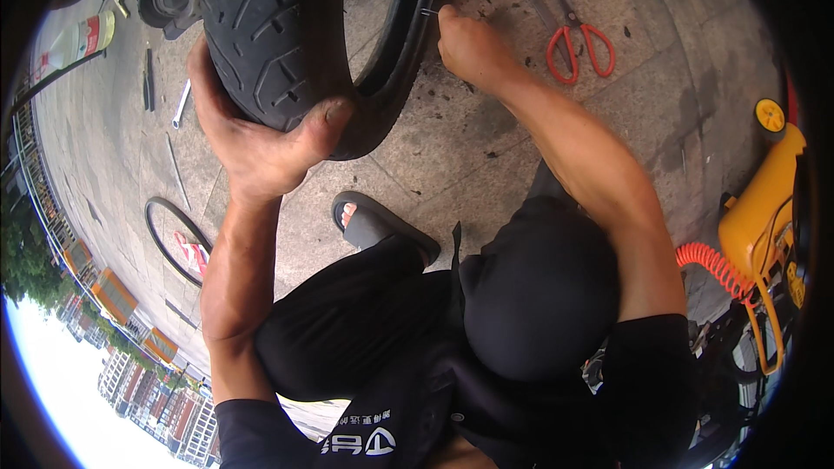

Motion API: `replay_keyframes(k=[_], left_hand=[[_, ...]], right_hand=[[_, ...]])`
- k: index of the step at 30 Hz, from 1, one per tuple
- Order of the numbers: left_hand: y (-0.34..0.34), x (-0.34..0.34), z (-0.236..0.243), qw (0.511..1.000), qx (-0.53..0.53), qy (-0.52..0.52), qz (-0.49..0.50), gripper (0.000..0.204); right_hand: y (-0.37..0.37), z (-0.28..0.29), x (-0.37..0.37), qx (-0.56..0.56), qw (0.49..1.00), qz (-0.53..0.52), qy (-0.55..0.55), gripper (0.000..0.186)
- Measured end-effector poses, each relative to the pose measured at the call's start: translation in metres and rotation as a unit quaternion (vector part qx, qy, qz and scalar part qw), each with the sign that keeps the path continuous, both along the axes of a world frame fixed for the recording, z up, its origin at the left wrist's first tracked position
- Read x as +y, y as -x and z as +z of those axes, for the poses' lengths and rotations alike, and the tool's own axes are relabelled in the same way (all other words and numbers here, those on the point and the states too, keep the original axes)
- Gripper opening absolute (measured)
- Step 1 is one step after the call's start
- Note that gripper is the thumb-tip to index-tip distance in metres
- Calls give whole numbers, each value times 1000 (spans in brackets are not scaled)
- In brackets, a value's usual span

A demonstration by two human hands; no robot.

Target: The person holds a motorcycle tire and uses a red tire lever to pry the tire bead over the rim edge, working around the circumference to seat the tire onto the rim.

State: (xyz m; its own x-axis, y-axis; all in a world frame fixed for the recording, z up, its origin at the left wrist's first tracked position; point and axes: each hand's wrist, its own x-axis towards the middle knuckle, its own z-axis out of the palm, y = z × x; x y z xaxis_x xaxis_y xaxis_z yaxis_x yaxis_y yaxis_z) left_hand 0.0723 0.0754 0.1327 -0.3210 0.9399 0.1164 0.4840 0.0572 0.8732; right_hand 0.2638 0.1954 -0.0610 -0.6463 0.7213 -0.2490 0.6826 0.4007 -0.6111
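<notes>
Head view looks down on a black tyre [261, 26] standing upright on the paved ground [486, 148]. Of the two hands, the left hand [252, 135] clasps the tyre's tread from below, thumb pressed against the sidewall. The right hand [469, 48] is clenched at the tyre's inner rim, pinching a small metal piece [427, 11] there. Red-handled scissors [578, 48] lie just beyond that hand. A grey sandal [378, 226] rests below the tyre, and a yellow compressor [764, 208] with a coiled orange hose [714, 265] sits at the right
</notes>
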Motion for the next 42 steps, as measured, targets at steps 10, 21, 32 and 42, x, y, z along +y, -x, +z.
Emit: replay_keyframes(k=[10,21,32,42], left_hand=[[1,-15,-10,997,70,-19,-27,109],[8,21,60,998,28,45,18,122],[3,30,56,998,-26,19,57,91],[18,51,39,995,16,63,73,80]], right_hand=[[-12,18,-45,33,997,62,40,11],[-49,0,-41,38,989,44,134,18],[-56,-5,0,78,991,-105,-5,25],[4,-5,102,53,976,-74,-196,20]])
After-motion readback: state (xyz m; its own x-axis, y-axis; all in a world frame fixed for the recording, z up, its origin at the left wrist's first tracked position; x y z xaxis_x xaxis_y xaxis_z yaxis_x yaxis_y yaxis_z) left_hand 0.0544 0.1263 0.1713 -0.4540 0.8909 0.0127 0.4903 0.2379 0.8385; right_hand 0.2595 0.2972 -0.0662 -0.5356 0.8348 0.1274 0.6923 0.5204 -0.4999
